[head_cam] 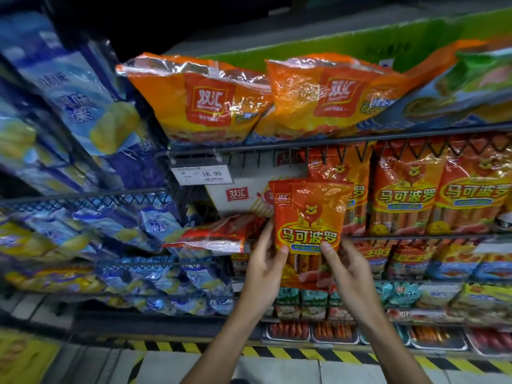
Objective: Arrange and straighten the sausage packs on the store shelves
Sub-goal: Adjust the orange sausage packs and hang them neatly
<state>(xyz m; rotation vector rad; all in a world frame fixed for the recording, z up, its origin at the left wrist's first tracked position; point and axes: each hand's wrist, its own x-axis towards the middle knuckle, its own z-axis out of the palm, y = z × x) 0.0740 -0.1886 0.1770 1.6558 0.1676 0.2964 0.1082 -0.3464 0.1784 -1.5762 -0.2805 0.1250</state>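
Note:
I hold an orange-red sausage pack (309, 217) with a lion drawing upright in front of the middle wire shelf (277, 147). My left hand (266, 261) grips its lower left edge, thumb on the front. My right hand (349, 268) grips its lower right edge the same way. Matching packs (440, 189) stand in a row on the shelf to the right. One red pack (219, 235) lies flat and tilted to the left of my hands. Two large orange packs (199, 106) (329, 98) lie on the top shelf.
Blue snack bags (83, 115) fill the racks on the left. A white carton (235, 198) stands behind the held pack, and a price tag (201, 174) hangs above it. Lower shelves (415, 267) hold more packs and trays. Yellow-black tape (277, 351) marks the floor.

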